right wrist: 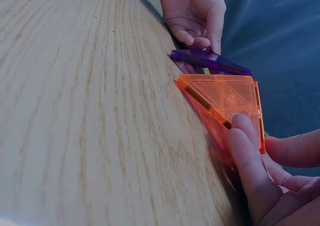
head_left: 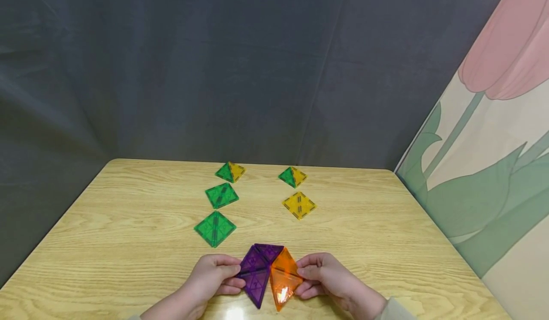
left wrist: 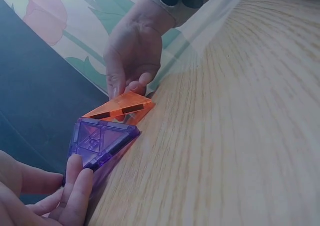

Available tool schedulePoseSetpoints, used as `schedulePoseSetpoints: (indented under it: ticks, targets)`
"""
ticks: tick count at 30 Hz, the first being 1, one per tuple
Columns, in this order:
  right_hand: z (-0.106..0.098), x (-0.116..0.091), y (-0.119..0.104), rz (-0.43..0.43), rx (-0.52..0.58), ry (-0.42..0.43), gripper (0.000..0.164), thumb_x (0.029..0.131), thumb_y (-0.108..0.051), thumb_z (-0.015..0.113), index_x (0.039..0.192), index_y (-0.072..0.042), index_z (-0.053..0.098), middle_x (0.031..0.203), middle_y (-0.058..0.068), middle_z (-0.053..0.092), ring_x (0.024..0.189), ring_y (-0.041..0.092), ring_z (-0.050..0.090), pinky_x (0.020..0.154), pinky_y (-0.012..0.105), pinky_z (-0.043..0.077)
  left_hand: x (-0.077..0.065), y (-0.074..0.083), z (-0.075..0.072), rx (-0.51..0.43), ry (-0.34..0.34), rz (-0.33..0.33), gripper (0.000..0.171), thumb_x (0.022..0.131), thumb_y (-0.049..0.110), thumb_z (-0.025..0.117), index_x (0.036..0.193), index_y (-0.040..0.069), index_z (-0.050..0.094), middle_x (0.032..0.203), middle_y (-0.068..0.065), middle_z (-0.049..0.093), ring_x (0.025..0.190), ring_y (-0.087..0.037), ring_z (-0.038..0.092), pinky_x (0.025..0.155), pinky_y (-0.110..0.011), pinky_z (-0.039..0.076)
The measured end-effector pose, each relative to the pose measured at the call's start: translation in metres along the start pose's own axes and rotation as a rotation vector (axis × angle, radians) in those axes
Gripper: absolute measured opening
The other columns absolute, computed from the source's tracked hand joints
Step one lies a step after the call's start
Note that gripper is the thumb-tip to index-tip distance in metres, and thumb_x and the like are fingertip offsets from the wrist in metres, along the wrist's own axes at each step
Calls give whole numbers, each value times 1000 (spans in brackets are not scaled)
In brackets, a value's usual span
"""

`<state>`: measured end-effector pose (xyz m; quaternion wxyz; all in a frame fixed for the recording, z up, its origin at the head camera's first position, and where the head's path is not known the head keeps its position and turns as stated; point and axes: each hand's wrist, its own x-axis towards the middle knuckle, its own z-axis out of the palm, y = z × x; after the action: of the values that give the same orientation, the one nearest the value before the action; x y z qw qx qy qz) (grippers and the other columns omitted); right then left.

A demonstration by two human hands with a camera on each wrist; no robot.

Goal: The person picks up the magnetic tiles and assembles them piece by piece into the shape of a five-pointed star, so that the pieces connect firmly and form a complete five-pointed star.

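Note:
Near the front edge of the table, purple magnetic triangle tiles [head_left: 257, 279] and orange magnetic triangle tiles [head_left: 286, 282] join into a fan shape, with a narrow gap between their lower points. My left hand [head_left: 210, 277] pinches the outer side of the purple tiles between thumb and fingers. On the opposite side, my right hand [head_left: 323, 277] grips the outer corner of the orange tiles. In the left wrist view a purple tile [left wrist: 92, 138] stands tilted over the tabletop, facing an orange tile [left wrist: 117, 105]. The right wrist view shows an orange tile [right wrist: 225, 93] slanting likewise.
Farther back on the wooden table [head_left: 128, 215] lie two green diamonds [head_left: 216, 228], a yellow diamond [head_left: 299, 205] and two green-and-yellow pieces [head_left: 230, 172]. A dark curtain [head_left: 257, 72] hangs behind, and a tulip-patterned cloth [head_left: 493, 167] borders the right side.

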<state>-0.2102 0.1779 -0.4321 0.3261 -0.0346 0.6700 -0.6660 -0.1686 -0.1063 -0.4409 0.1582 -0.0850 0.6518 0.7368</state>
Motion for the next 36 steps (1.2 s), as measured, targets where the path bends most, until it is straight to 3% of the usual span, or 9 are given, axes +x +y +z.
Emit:
schedulePoseSetpoints:
  ticks: [13,21,27,36]
  targets:
    - [5,3,-3,0,-30,11,26,97,-5,57,115,13,59,92,18,68,69,17,69,67,29,59,0,0,0,20,-39,26,27,94,-4,57,115,-21,58,89,-15,69,72,-20,71,67,-32,60]
    - [6,1,-3,-36,-29,36,19,95,-4,59,107,11,58,88,17,69,75,21,71,69,31,60,-4,7,-1,82,-78,37,34,94,0,59,119,-22,53,92,-15,71,81,-25,72,72,-35,60]
    - [5,-1,-4,-73,-41,28,27,96,-1,58,116,16,56,91,17,70,77,22,71,71,34,60,-4,11,-2,131,-64,33,37,94,4,60,121,-21,52,91,-11,69,79,-23,70,73,-37,60]
    - [5,-5,-6,-44,-116,30,34,97,-6,59,124,14,56,90,12,63,75,18,62,63,32,59,-5,12,-6,180,-74,31,43,95,10,60,125,-20,53,92,-11,66,77,-18,67,71,-37,60]
